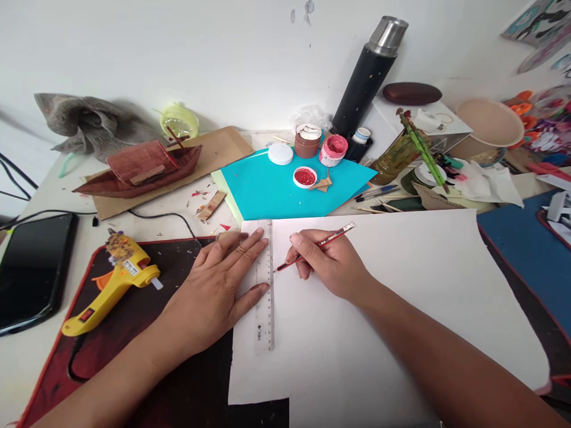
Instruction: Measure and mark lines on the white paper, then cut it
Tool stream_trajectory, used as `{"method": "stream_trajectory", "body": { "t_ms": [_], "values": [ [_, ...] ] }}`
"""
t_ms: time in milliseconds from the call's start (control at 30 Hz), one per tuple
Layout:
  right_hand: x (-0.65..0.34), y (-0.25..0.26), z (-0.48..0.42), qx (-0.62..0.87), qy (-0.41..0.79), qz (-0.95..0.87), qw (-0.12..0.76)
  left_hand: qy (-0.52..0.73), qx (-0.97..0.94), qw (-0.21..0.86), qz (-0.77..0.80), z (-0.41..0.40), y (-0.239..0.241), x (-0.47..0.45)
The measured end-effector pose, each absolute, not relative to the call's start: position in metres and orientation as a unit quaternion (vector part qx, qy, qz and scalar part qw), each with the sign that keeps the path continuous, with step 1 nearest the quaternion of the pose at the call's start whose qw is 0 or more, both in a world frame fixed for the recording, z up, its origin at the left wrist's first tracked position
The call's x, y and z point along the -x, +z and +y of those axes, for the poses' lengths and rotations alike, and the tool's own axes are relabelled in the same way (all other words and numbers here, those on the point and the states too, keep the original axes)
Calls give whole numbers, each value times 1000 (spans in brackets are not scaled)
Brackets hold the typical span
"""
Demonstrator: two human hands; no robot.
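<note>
A large white sheet of paper [423, 267] lies in front of me, with a notch cut from its lower left corner. Along its left side rests a clear plastic ruler [266, 321], running away from me. My left hand [218, 279] lies flat with fingers spread, pressing the ruler onto the paper. In my right hand [328, 261] is a red and black pencil [328, 239], pinched between thumb and fingers. The pencil's tip touches or nearly touches the ruler's right edge, close to my left fingertips.
On the left are a yellow glue gun [116, 279], a black tablet [33, 267] and a brown model boat [143, 166] on cardboard. Behind the paper, turquoise sheets [276, 193] carry paint jars [333, 150]. A black thermos [368, 83] stands against the wall.
</note>
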State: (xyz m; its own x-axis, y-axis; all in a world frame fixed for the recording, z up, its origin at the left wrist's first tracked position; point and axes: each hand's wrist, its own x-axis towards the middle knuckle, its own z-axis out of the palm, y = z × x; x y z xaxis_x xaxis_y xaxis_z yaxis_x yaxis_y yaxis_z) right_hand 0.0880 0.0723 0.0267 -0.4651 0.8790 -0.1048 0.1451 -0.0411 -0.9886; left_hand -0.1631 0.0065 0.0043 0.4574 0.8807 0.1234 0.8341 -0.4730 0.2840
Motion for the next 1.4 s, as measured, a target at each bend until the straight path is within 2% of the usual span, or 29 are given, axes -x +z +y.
{"method": "stream_trajectory", "body": {
  "t_ms": [1400],
  "values": [
    [-88, 29, 73, 417, 587, -623, 306, 131, -844, 103, 510, 6, 6, 163]
  ]
}}
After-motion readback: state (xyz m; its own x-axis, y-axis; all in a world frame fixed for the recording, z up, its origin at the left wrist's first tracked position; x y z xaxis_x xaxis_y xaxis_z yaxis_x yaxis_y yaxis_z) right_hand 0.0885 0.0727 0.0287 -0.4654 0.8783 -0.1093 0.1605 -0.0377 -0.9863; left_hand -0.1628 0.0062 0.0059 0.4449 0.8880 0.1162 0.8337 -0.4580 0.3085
